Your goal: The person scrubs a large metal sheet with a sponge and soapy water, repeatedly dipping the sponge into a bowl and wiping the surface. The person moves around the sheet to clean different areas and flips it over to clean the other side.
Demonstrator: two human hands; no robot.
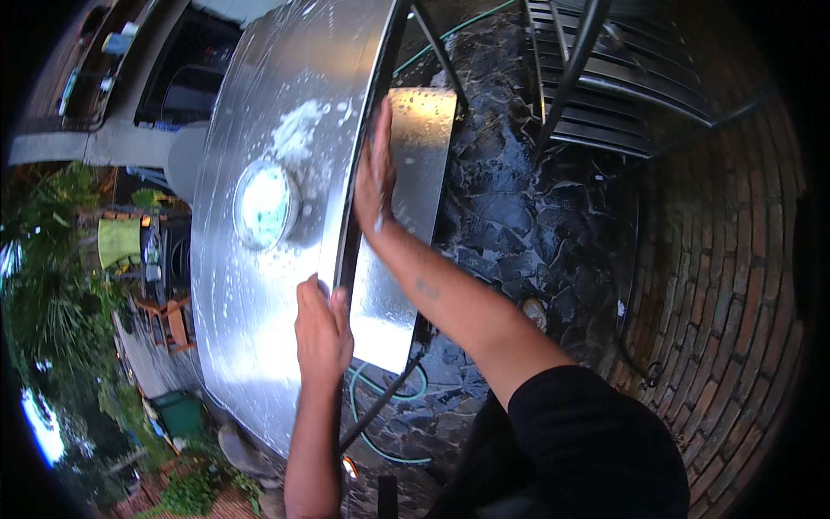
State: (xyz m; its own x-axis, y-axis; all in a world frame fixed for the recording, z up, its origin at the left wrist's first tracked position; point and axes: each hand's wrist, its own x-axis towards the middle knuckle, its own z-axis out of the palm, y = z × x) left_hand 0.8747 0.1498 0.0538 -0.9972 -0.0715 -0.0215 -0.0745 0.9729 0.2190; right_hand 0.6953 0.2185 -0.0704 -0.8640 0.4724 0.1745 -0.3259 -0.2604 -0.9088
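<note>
A stainless steel table (246, 337), wet and streaked with suds, stretches before me. My left hand (324, 331) is at its near edge, fingers curled over the top and thumb by the rim. Whether something small is between those fingers is unclear. Farther along the same edge, my right hand (376, 175) lies flat against the outer side of the rim (348, 259), fingers extended. Some foam shows on its wrist. On the tabletop stands a round bowl (264, 206) with bright, foamy, greenish contents. White suds (298, 133) are spread beside it.
Below the tabletop is a wet metal lower shelf (421, 156). A green hose (382, 451) loops over the wet stone floor (512, 214). A slatted metal rack (609, 97) stands by a brick wall (720, 292). Wooden chair (170, 323) and plants (58, 259) lie beyond the table.
</note>
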